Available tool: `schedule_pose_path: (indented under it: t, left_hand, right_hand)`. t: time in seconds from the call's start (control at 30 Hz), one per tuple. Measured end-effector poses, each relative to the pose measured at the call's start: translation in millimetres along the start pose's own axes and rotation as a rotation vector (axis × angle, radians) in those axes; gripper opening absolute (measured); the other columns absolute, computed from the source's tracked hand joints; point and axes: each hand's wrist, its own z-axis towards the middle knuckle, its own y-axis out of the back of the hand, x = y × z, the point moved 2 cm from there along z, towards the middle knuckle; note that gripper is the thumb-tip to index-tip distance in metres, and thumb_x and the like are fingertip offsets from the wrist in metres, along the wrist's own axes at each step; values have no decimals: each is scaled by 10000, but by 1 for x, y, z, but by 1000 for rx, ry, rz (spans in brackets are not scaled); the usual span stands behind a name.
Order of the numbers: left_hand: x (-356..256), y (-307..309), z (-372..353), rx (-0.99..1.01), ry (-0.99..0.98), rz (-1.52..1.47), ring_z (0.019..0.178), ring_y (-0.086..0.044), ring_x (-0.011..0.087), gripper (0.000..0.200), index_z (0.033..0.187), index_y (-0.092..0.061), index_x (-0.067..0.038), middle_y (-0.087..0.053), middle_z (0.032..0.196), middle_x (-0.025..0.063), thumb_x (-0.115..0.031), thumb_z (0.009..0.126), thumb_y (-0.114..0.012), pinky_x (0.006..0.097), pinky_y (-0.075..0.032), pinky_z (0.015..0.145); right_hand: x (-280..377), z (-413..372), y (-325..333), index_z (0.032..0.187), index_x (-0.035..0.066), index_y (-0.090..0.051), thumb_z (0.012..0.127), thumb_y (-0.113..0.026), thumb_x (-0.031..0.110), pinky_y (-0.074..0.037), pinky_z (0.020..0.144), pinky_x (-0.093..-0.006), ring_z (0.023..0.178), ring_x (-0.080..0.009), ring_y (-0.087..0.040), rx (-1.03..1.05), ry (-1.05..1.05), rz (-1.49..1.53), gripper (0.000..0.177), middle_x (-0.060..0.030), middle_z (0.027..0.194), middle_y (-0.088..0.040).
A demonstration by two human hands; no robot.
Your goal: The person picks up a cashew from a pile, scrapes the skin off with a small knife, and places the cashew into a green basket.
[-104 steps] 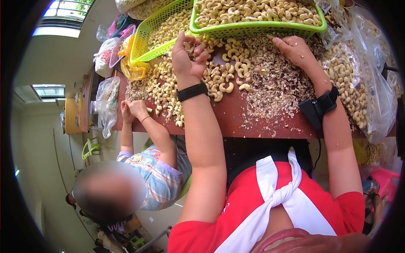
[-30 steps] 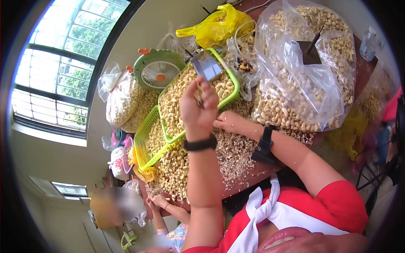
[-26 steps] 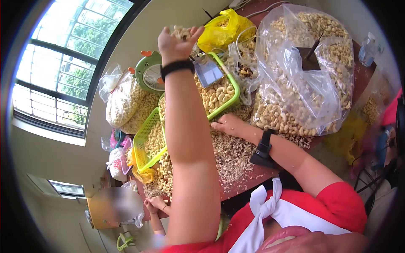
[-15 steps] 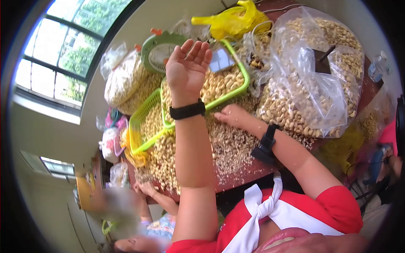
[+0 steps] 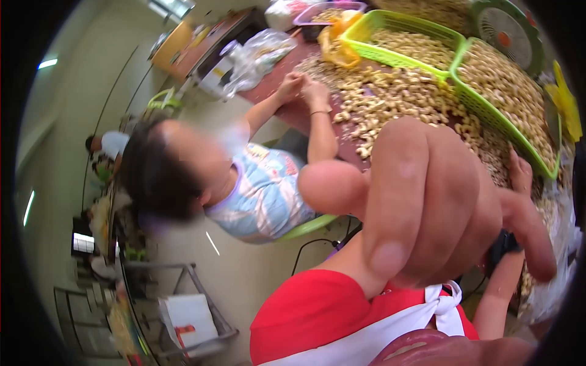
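Observation:
My left hand is raised very close to the camera, its thumb and little finger apart from the half-curled other fingers. I see nothing held in it. Behind it, my right hand rests on small nut pieces beside a green basket heaped with cashews. My left hand partly covers that arm, and the right fingers are too small to read. A loose pile of cashews lies on the dark red table.
Left of me a person in a pale blue top sits with both hands at the table edge. A second green basket, an orange bag, a clear plastic bag and a green fan are around. A metal frame stands on the floor.
The view has swung left, bringing the seated person and the room into fuller sight. My left hand has come much nearer the camera and its fingers have curled. My right hand stays by the basket.

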Motion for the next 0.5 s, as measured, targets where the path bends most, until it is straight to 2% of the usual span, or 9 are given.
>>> schedule_pose_path:
  t: [0.07,0.17,0.4,0.5]
  left_hand:
    - [-16,-11,-1,98,114,34,685,-517,125,288,987,-536,-118,-527,817,44,-267,878,-314,467,-335,800]
    - [-28,-20,-8,136,214,62,684,-515,127,290,992,-533,-112,-527,818,45,-267,872,-319,458,-340,789]
    - [-41,-25,-16,113,294,94,681,-511,131,299,1005,-527,-98,-527,819,50,-267,857,-330,435,-350,764]
    - [-42,-23,-17,97,308,99,680,-509,133,303,1010,-525,-92,-527,819,52,-268,850,-335,425,-354,753]
  right_hand:
    - [11,6,8,667,36,-563,814,-461,357,-337,454,-244,449,-77,-393,-17,-13,-17,367,12,522,-467]
    - [17,-3,3,648,43,-534,822,-458,340,-297,419,-238,426,-74,-353,-10,-31,-28,353,19,504,-421]
    - [17,-3,6,603,58,-468,840,-450,302,-206,338,-225,372,-66,-260,-12,-41,-18,340,36,462,-312]
    - [14,-1,10,757,14,-475,842,-444,290,-236,375,-227,421,-73,-286,-20,-18,-37,290,26,510,-345]
